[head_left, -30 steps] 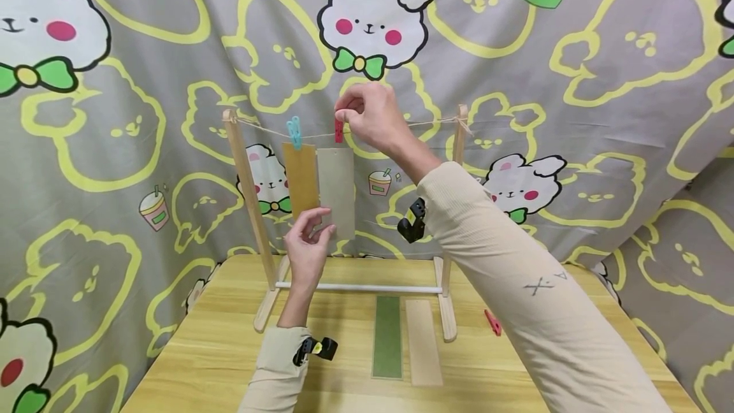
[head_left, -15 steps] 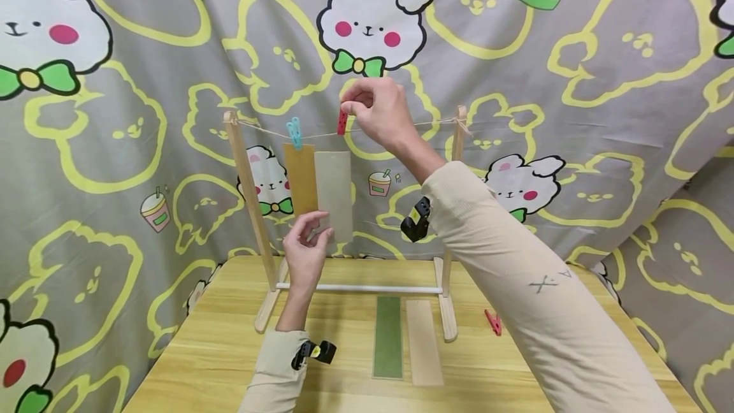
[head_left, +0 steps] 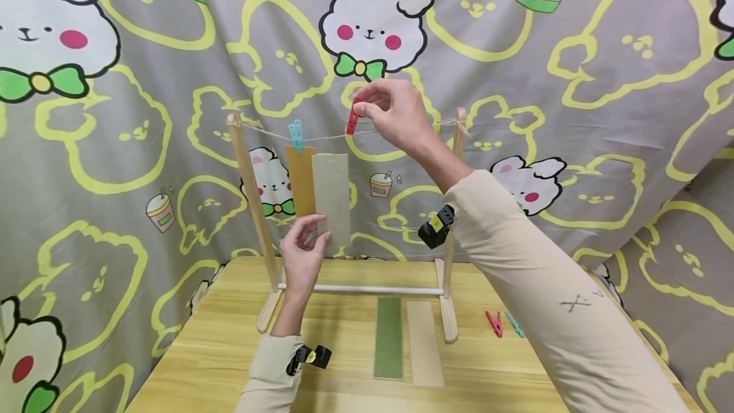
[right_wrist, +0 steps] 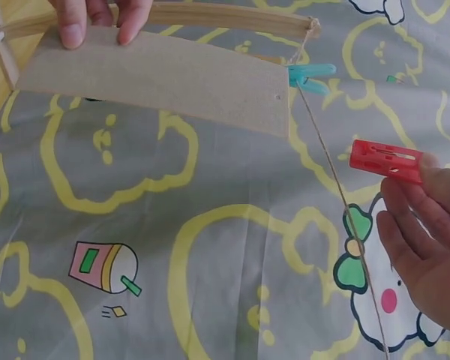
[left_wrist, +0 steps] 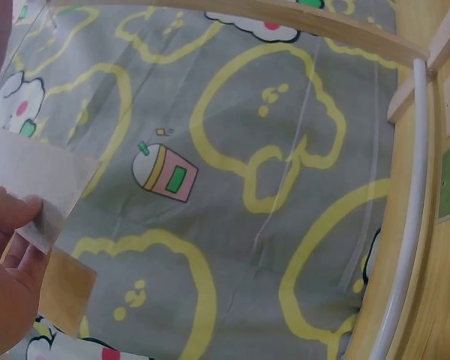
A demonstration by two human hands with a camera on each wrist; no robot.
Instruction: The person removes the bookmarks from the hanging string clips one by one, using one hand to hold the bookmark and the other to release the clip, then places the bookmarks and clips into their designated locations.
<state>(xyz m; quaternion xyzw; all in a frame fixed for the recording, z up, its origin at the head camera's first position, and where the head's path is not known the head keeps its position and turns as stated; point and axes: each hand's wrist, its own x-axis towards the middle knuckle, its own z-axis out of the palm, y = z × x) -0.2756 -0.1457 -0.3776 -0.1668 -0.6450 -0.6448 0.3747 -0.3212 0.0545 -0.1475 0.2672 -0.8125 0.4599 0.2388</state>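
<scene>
My right hand point(head_left: 397, 113) pinches a red clothespin point(head_left: 352, 118) near the sagging string point(head_left: 329, 138). In the right wrist view this clothespin point(right_wrist: 386, 159) is beside the string, not clipped to the board. Lower left, my left hand point(head_left: 302, 252) holds a thin grey board point(head_left: 332, 187) upright by its lower part, between thumb and fingers. Its top edge lies a little below the string, with a small hole near that edge in the right wrist view. Partly behind it hangs an ochre board point(head_left: 301, 180), clipped to the string by a turquoise clothespin point(head_left: 295, 135).
A wooden stand with a left post point(head_left: 250, 196), a right post point(head_left: 457, 145) and a white crossbar point(head_left: 367, 289) carries the string. On the table point(head_left: 201, 362) lie a green board point(head_left: 389, 338), a beige board point(head_left: 425, 344), a red clothespin point(head_left: 494, 324) and a turquoise one point(head_left: 514, 324).
My right hand has moved right with the red clothespin, which now tilts. The grey board has shifted slightly left and down, covering more of the ochre one. A turquoise clothespin shows beside my sleeve.
</scene>
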